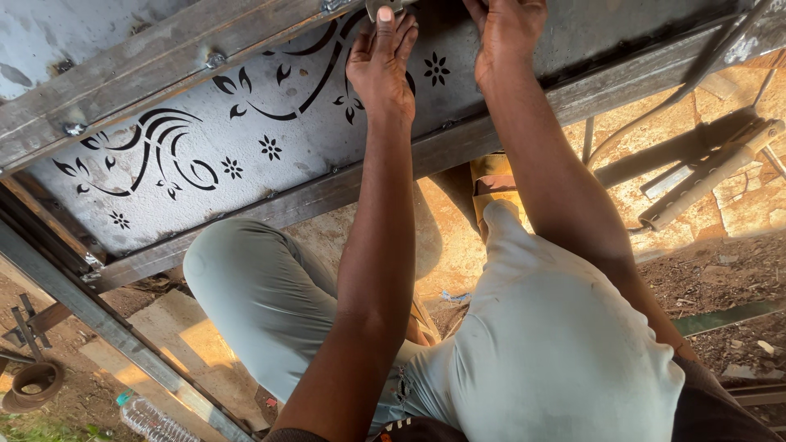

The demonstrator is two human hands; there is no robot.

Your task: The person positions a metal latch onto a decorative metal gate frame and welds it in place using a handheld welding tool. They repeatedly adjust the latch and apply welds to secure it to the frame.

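Observation:
A grey metal panel with cut-out floral scrollwork lies in a frame of steel bars in front of me. My left hand rests flat on the panel near its top, fingertips touching a small metal piece at the frame's upper edge. My right hand reaches the same upper edge just to the right; its fingers are cut off by the top of the view. My knees in pale trousers are bent below the panel.
A steel bar runs diagonally at lower left. Metal bars and a long tool lie on the stone paving at right. A metal ring and a plastic bottle lie on the dirt at bottom left.

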